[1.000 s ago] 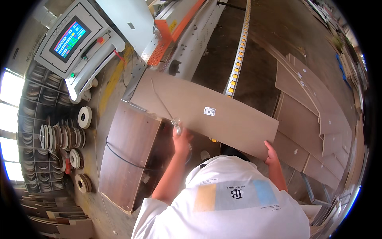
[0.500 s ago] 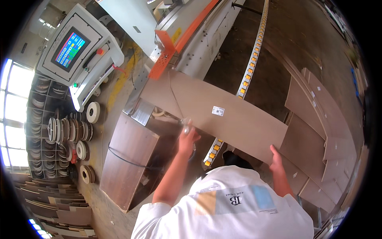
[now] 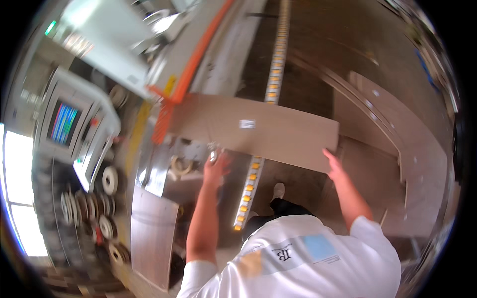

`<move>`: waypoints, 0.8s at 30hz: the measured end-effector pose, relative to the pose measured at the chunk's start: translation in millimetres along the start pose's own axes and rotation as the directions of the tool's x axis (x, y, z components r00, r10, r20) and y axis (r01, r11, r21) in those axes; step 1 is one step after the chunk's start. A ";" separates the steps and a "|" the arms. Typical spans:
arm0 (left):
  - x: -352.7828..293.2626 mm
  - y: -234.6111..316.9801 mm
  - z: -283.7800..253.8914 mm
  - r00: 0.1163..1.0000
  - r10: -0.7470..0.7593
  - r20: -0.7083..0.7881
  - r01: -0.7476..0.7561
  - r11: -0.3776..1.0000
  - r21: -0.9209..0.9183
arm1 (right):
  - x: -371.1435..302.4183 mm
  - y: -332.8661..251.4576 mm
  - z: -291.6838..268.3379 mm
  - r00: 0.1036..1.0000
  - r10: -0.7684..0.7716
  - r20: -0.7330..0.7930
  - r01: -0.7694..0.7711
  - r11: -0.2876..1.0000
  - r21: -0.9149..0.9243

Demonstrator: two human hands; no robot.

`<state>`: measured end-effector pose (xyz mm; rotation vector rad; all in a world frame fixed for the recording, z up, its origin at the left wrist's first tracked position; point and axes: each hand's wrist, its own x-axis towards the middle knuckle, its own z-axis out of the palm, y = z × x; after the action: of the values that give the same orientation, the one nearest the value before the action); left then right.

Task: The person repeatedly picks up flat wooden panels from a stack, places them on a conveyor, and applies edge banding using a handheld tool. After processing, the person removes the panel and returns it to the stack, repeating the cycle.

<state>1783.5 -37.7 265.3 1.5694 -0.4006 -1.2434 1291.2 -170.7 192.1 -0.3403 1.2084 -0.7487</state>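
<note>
A long brown panel [image 3: 293, 134] with a small white label [image 3: 247, 123] lies across the roller track. Its left end is at the orange guard [image 3: 163, 121] of the machine. My right hand [image 3: 336, 168] grips the panel's near right corner, thumb on top and the other fingers hidden. Close to the panel's near edge, my left hand [image 3: 213, 169] is closed around a small shiny, clear-looking object [image 3: 213, 156], too blurred to name.
Yellow rollers line the narrow track [image 3: 247, 193]. At left stand a control console [image 3: 74, 124] and edge-band rolls [image 3: 110, 180]. A brown cabinet-like box [image 3: 154, 238] is beside my left arm. Brown panels [image 3: 422, 169] are stacked at right.
My view has swung, shifting the scene, and the picture is more blurred. My right hand stays at the panel's right end, and my left hand remains near its front edge with the shiny object.
</note>
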 end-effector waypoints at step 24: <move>-178.9 -217.4 21.5 0.573 -0.576 0.584 -0.304 0.512 0.803 | -215.2 149.6 -270.7 0.763 -0.109 -0.637 0.421 0.832 0.362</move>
<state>1622.3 174.2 171.0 1.6918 -1.7981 -2.1116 1056.7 122.7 162.2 0.1736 1.5128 -1.4686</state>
